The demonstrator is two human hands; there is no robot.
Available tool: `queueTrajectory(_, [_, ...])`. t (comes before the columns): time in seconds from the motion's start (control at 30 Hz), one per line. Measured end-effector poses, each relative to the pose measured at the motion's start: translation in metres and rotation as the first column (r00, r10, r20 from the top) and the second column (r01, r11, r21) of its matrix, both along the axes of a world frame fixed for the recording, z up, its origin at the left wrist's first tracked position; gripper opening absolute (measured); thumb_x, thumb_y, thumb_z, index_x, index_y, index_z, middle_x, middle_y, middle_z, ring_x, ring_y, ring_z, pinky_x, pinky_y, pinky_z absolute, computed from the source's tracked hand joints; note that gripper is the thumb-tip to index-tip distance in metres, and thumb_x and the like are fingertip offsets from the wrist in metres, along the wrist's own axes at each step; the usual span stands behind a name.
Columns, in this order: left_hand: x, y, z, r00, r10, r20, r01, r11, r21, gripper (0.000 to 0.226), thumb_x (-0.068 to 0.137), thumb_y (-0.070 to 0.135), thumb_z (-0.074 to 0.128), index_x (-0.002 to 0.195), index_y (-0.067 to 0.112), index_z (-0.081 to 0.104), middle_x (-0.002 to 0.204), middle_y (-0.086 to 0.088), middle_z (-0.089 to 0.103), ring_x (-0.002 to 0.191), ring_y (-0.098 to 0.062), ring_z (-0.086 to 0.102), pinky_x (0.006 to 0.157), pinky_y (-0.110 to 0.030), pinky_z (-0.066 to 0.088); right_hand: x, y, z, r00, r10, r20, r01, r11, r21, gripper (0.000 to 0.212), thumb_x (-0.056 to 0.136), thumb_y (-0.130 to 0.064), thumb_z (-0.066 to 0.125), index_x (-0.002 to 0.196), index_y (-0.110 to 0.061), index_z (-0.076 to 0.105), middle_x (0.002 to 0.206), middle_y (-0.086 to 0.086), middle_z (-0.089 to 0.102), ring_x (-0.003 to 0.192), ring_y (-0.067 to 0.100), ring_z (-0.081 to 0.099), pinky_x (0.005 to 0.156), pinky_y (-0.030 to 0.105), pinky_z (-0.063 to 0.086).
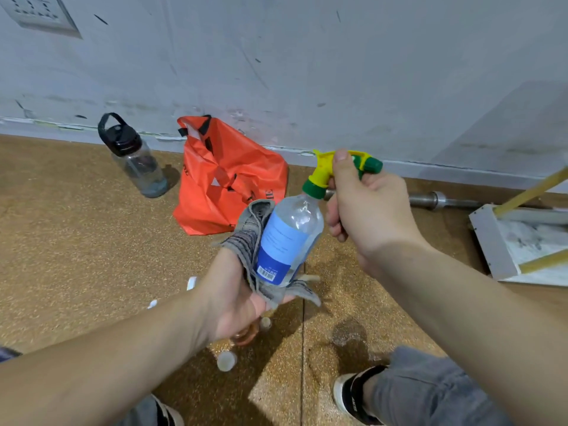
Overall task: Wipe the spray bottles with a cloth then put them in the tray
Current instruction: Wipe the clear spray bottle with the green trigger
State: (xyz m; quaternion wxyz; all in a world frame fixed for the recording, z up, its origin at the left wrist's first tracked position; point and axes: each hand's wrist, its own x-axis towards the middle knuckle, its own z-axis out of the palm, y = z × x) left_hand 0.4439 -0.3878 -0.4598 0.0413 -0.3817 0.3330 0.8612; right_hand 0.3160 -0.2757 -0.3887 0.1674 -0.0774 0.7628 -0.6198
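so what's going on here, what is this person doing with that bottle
A person seems to be wiping a spray bottle held above the floor. The right hand grips its yellow and green trigger head, while the left hand holds a grey cloth against the bottle's lower body. The white tray lies on the floor to the right, and this bottle is not in it yet.

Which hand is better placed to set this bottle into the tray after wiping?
Right, likely. The right hand grips the bottle by its sprayer, and the tray lies on that side. The left hand holds the cloth against the bottle's base.
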Motion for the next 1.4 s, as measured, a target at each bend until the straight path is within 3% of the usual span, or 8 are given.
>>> queueTrajectory(0.37, [-0.005,-0.019,-0.012,0.985,0.057,0.164,0.037,0.854,-0.519,0.024,0.104,0.023,0.052,0.120,0.012,0.067,0.103,-0.026,0.076,0.087,-0.044,0.072,0.078,-0.055,0.055,0.004,-0.002,-0.006,0.996,0.085,0.020,-0.086,0.995,0.041,0.040,0.096,-0.051,0.062,0.087,-0.014,0.074,0.088,0.012,0.077,0.098,0.039,0.073,0.086,0.062,0.058])
queueTrajectory(0.53, [0.001,-0.005,-0.001,0.987,-0.156,0.039,0.084,0.297,-0.951,0.014,0.109,0.032,0.040,0.103,0.027,0.052,0.088,0.008,0.057,0.078,-0.012,0.055,0.067,-0.032,0.039,0.013,-0.005,-0.003,0.994,0.099,-0.049,-0.098,0.995,0.014,0.040,0.093,-0.060,0.059,0.091,-0.023,0.073,0.085,0.015,0.076,0.095,0.043,0.071,0.083,0.063,0.059])
queueTrajectory(0.67, [0.000,-0.009,0.010,0.905,-0.425,-0.035,-0.089,-0.108,-0.990,0.039,0.105,0.031,0.051,0.141,0.016,0.049,0.132,0.000,0.060,0.125,-0.014,0.056,0.105,-0.030,0.044,0.024,-0.004,-0.008,0.987,0.150,-0.064,-0.150,0.989,0.010,0.052,0.090,-0.062,0.059,0.094,-0.011,0.069,0.080,0.021,0.074,0.085,0.044,0.074,0.073,0.066,0.058])
queueTrajectory(0.8, [-0.008,-0.024,0.014,0.890,-0.408,-0.202,-0.094,0.269,-0.959,0.016,0.104,0.036,0.057,0.117,0.026,0.060,0.099,0.013,0.070,0.092,-0.004,0.063,0.083,-0.034,0.053,0.030,-0.003,-0.012,0.979,0.202,-0.031,-0.203,0.979,-0.012,0.050,0.093,-0.055,0.062,0.093,-0.005,0.067,0.083,0.027,0.073,0.084,0.039,0.075,0.075,0.070,0.055])
queueTrajectory(0.97, [-0.015,-0.039,0.000,0.969,-0.212,-0.129,0.106,0.823,-0.558,0.047,0.105,0.056,0.041,0.112,0.030,0.079,0.125,-0.004,0.076,0.110,-0.016,0.074,0.103,-0.044,0.052,0.012,-0.001,0.000,0.972,0.230,-0.049,-0.232,0.972,-0.037,0.056,0.094,-0.057,0.063,0.095,-0.001,0.069,0.089,0.025,0.075,0.091,0.047,0.073,0.080,0.066,0.059])
queueTrajectory(1.13, [-0.014,-0.038,0.019,0.979,-0.190,-0.067,0.126,0.834,-0.537,0.051,0.108,0.030,0.045,0.071,0.020,0.078,0.103,-0.006,0.080,0.110,-0.029,0.068,0.089,-0.028,0.049,0.011,0.003,0.016,0.913,0.393,-0.110,-0.400,0.915,-0.045,0.012,0.098,-0.026,0.069,0.096,-0.015,0.066,0.088,0.013,0.076,0.082,0.024,0.074,0.081,0.052,0.063])
queueTrajectory(1.27, [-0.012,-0.034,0.016,0.947,-0.189,-0.259,0.132,0.966,-0.224,0.047,0.100,0.025,0.045,0.135,-0.002,0.060,0.143,-0.026,0.060,0.135,-0.043,0.056,0.118,-0.053,0.040,0.017,0.003,0.015,0.819,0.533,-0.214,-0.525,0.846,0.098,0.019,0.096,-0.025,0.073,0.089,-0.009,0.065,0.081,0.011,0.070,0.067,0.026,0.063,0.059,0.034,0.054])
queueTrajectory(1.4, [-0.015,-0.026,0.015,0.937,-0.301,-0.179,0.280,0.951,-0.133,0.040,0.100,0.033,0.046,0.122,0.010,0.071,0.136,-0.021,0.066,0.119,-0.031,0.066,0.113,-0.049,0.045,0.014,0.005,0.017,0.846,0.483,-0.225,-0.474,0.875,0.095,0.018,0.098,-0.022,0.069,0.098,-0.004,0.071,0.091,0.007,0.078,0.080,0.012,0.072,0.071,0.016,0.053])
